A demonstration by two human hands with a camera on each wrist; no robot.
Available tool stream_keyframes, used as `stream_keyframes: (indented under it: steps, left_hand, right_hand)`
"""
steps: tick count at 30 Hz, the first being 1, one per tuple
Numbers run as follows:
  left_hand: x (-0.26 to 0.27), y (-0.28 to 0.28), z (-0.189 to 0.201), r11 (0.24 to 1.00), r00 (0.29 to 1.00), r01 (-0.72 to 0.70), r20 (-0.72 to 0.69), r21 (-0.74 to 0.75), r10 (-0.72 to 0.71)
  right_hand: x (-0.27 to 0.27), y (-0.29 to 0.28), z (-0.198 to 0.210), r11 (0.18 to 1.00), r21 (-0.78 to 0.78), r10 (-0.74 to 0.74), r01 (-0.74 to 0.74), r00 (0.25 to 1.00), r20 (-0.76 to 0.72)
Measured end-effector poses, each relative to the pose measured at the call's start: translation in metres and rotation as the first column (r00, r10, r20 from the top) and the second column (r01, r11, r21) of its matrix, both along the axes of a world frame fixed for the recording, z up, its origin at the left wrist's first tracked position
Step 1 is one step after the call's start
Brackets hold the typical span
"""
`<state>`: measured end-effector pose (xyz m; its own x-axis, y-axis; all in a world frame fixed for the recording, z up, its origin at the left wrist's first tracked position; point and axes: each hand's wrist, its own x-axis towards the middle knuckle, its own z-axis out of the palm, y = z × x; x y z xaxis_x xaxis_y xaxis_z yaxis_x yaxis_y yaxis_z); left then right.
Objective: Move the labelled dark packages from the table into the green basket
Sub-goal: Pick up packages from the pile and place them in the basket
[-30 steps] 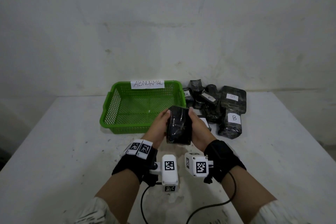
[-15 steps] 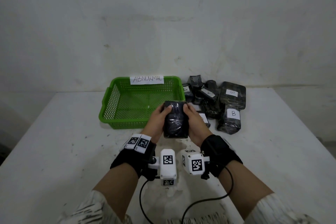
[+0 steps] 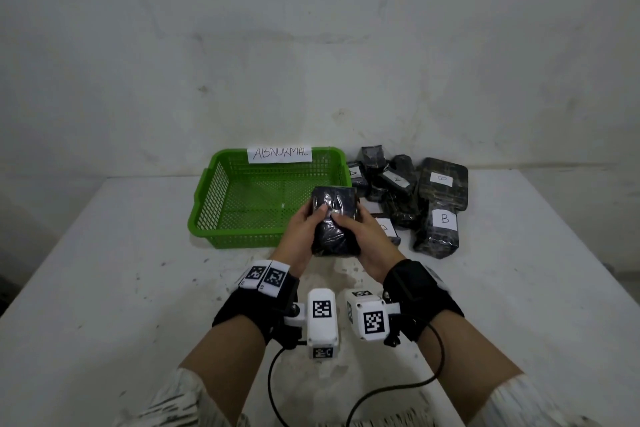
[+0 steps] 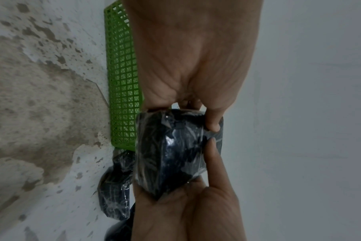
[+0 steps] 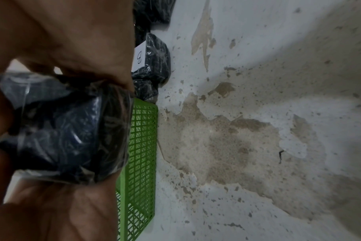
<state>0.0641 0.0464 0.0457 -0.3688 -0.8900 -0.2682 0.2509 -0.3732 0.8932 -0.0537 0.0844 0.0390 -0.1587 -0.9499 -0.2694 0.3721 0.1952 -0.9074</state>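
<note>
— Holding one dark package (image 3: 334, 222) between both hands, we had it in the air just in front of the green basket (image 3: 221, 191), beside the pile (image 3: 412, 194) on the counter (image 3: 104, 288).

— Left hand (image 3: 300, 236) and right hand (image 3: 367, 239) wrapped it, thumbs on top. Best carried forward over the rim, then lowered inside before letting go, we judged.

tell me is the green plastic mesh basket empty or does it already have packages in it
Empty. The head view shows only bare mesh floor inside the green plastic mesh basket; the plastic-wrapped dark package is held in both hands in front of it, not inside.
</note>
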Motion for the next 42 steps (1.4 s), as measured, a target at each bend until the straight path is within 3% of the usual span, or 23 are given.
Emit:
stream_keyframes:
  steps: [7, 29, 35, 39, 42]
  left_hand:
    - [0.000, 0.002, -0.005, 0.998, 0.998, 0.057, 0.032, -0.005, -0.057]
    - [0.004, 0.001, -0.008, 0.998, 0.997, 0.055, 0.063, -0.024, -0.053]
    - [0.005, 0.000, -0.010, 1.000, 0.997, 0.007, 0.080, 0.030, -0.009]
    - [0.007, -0.002, -0.003, 0.999, 0.978, 0.016, 0.209, -0.052, -0.004]
    - [0.005, -0.001, 0.003, 0.999, 0.981, 0.024, 0.191, -0.024, -0.019]
  right_hand:
    - [-0.003, 0.002, -0.006, 0.997, 0.047, -0.070, 0.068, 0.996, 0.051]
    - [-0.005, 0.005, -0.006, 0.999, -0.049, 0.026, -0.020, 0.992, 0.126]
    - [-0.007, 0.005, -0.007, 0.997, -0.043, 0.063, -0.060, 0.995, 0.072]
    - [-0.006, 0.008, -0.006, 1.000, 0.003, 0.020, -0.020, 0.999, 0.026]
    - [-0.006, 0.007, -0.005, 1.000, 0.021, -0.016, 0.017, 0.999, -0.033]
